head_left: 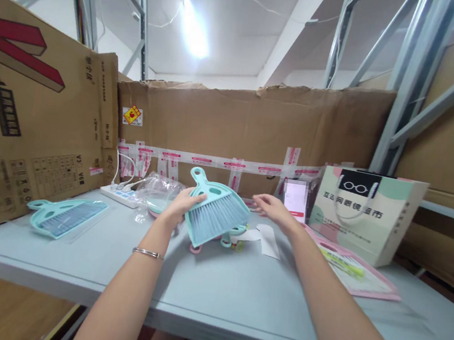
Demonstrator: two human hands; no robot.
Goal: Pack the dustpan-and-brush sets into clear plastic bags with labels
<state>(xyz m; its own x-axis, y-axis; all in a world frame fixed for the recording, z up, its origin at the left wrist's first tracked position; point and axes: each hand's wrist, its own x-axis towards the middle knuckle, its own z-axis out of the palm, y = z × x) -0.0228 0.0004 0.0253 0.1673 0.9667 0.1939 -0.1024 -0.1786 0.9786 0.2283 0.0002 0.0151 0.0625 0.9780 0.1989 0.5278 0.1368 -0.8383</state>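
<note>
My left hand grips a teal mini brush and dustpan set by its left edge, holding it tilted above the table with the handle pointing up. My right hand reaches forward to the right of the set, fingers stretched out and apart, holding nothing. It hovers near a phone propped against the cardboard wall. Under the held set lie more pink and teal brush pieces and a white paper slip. A bracelet circles my left wrist.
A bagged teal brush set lies at the table's left. A white power strip and crumpled clear plastic bags sit at the back. A paper shopping bag stands at the right, with pink packaged sets before it. Cardboard walls surround the grey table.
</note>
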